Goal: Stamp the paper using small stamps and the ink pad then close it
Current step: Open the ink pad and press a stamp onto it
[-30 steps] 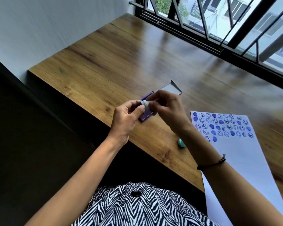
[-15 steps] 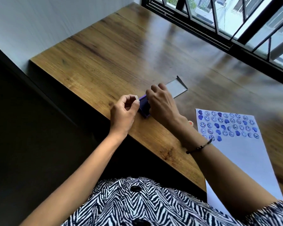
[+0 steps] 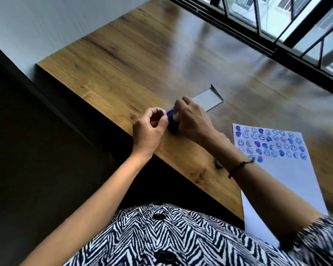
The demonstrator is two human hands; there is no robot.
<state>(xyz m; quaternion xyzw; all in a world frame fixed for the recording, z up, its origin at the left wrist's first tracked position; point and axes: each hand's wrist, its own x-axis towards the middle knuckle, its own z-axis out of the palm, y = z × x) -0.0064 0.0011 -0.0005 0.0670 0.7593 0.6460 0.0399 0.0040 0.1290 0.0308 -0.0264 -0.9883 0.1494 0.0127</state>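
Observation:
The purple ink pad [image 3: 172,128] lies open near the table's front edge, its clear lid [image 3: 208,100] folded back behind it. My right hand [image 3: 193,120] covers most of the pad and pinches a small white stamp [image 3: 175,116] down onto it. My left hand [image 3: 149,128] hovers just left of the pad, pinching a small white cap [image 3: 164,112] between thumb and forefinger. To the right lies the white paper [image 3: 281,175], its top rows filled with blue smiley and heart prints [image 3: 270,144].
A small teal stamp [image 3: 219,164] lies on the wooden table [image 3: 135,60] beside my right forearm. The paper hangs over the table's front edge. A barred window runs along the far right, a white wall along the left.
My hands, joined around the small stamp above the pad a second ago, have parted. The right hand has gone down onto the ink pad with the stamp; the left keeps the cap.

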